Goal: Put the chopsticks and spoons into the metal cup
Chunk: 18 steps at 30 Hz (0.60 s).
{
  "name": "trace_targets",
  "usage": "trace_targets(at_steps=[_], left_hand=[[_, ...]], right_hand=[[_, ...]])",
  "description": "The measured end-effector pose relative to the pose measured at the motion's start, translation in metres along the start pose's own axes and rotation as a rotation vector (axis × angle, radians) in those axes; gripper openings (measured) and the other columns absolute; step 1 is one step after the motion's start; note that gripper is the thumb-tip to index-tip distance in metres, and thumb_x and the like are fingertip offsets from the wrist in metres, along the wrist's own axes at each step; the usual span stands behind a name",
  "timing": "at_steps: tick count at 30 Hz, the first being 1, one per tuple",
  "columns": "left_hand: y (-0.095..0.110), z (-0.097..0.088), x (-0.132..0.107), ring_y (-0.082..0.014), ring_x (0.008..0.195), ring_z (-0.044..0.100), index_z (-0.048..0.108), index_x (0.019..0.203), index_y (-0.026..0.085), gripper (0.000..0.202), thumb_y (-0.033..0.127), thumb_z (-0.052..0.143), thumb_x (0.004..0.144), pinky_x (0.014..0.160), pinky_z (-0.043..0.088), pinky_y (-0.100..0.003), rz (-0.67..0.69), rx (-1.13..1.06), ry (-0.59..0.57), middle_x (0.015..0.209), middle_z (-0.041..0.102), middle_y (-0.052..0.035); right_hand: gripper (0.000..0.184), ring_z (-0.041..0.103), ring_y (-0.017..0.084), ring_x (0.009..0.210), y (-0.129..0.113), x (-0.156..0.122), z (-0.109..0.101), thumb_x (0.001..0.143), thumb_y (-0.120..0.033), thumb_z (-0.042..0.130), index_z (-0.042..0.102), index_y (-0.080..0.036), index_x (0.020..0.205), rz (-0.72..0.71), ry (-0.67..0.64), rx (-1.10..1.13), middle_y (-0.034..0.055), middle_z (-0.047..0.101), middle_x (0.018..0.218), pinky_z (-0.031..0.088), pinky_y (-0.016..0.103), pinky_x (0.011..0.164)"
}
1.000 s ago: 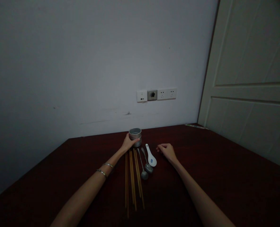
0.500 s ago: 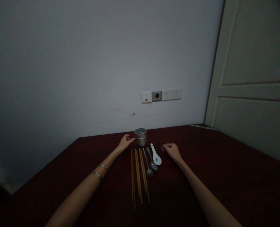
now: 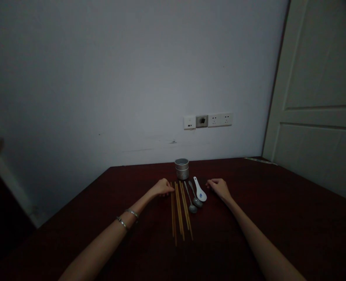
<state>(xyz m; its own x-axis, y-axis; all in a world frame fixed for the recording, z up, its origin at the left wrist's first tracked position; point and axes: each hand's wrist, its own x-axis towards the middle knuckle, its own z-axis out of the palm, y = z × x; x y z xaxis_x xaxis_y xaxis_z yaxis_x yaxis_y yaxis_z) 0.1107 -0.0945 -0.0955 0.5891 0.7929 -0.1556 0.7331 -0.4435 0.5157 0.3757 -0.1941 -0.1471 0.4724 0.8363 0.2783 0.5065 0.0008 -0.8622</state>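
In the head view, the left forearm (image 3: 102,245), with two silvery bangles (image 3: 122,223) near the wrist, comes in from the near left of the dark red-brown wooden desk (image 3: 149,253). The left hand (image 3: 162,187) is palm down, its fingers bent and its thumb side towards the top ends of six slim yellow-brown wooden chopsticks (image 3: 178,207), at the leftmost pair; whether it grips or merely touches that pair cannot be told. The right forearm (image 3: 257,237) slants in from the near right, its right hand (image 3: 219,189) loosely curled; how far the fingers close cannot be made out. Beside that hand lies a white ceramic spoon (image 3: 201,194) with a blue motif in its bowl, too small to read. Two dull grey metal spoons (image 3: 193,209) lie between it and the chopsticks, bowls towards the desk's near edge. A grey cylindrical metal cup (image 3: 182,171) stands upright beyond them, near the back edge. By the back right corner lies a thin pale strip (image 3: 260,160) with illegible markings.
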Motion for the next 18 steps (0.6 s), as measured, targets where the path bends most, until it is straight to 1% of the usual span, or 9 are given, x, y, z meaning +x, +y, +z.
trace_targets(at_steps=[2,5,9,12,15,18], left_hand=[[0.003,0.004,-0.004,-0.0079,0.039,0.047,0.06,0.06,0.012,0.026,0.036,0.054,0.067,0.041,0.037,-0.019,-0.032,0.08,0.035,0.052,0.056,-0.0013],[0.007,0.008,-0.007,-0.012,0.05,0.055,0.061,0.063,0.013,0.024,0.036,0.054,0.066,0.047,0.04,-0.02,-0.08,0.198,0.082,0.056,0.06,-0.0034],[0.012,0.01,-0.009,-0.0175,0.065,0.061,0.063,0.07,0.016,0.027,0.04,0.051,0.068,0.054,0.043,-0.022,-0.126,0.297,0.091,0.066,0.064,-0.0063],[0.016,0.011,-0.01,-0.0203,0.077,0.062,0.063,0.08,0.016,0.031,0.042,0.051,0.068,0.06,0.045,-0.024,-0.154,0.343,0.105,0.08,0.066,-0.0087],[0.02,0.012,-0.012,-0.0219,0.087,0.061,0.062,0.091,0.018,0.036,0.044,0.052,0.068,0.066,0.046,-0.025,-0.159,0.375,0.099,0.094,0.065,-0.0101],[0.025,0.013,-0.014,-0.0227,0.092,0.059,0.06,0.099,0.019,0.04,0.045,0.05,0.07,0.071,0.046,-0.028,-0.153,0.405,0.074,0.101,0.063,-0.0105]], right_hand=[[0.031,0.056,0.015,0.055,0.002,0.001,0.0,0.066,-0.033,0.044,0.067,-0.014,0.059,0.002,-0.004,-0.008,0.0045,0.064,0.056,0.038,0.022,0.053],[0.031,0.057,0.015,0.056,0.003,0.002,0.0,0.066,-0.033,0.044,0.067,-0.014,0.06,-0.005,-0.003,-0.02,0.0046,0.064,0.056,0.038,0.022,0.054],[0.031,0.057,0.016,0.056,0.005,0.003,0.001,0.066,-0.033,0.044,0.067,-0.014,0.061,-0.016,-0.001,-0.024,0.0045,0.064,0.056,0.039,0.022,0.054],[0.031,0.057,0.016,0.056,0.006,0.004,0.002,0.066,-0.034,0.044,0.068,-0.014,0.061,-0.007,0.0,-0.025,0.0045,0.065,0.056,0.039,0.022,0.054],[0.031,0.057,0.016,0.056,0.008,0.005,0.002,0.066,-0.034,0.044,0.067,-0.014,0.061,0.005,-0.01,-0.022,0.0048,0.065,0.057,0.039,0.022,0.053],[0.032,0.057,0.016,0.056,0.008,0.005,0.002,0.066,-0.035,0.044,0.067,-0.014,0.061,-0.003,-0.012,-0.024,0.0049,0.065,0.057,0.039,0.022,0.053]])
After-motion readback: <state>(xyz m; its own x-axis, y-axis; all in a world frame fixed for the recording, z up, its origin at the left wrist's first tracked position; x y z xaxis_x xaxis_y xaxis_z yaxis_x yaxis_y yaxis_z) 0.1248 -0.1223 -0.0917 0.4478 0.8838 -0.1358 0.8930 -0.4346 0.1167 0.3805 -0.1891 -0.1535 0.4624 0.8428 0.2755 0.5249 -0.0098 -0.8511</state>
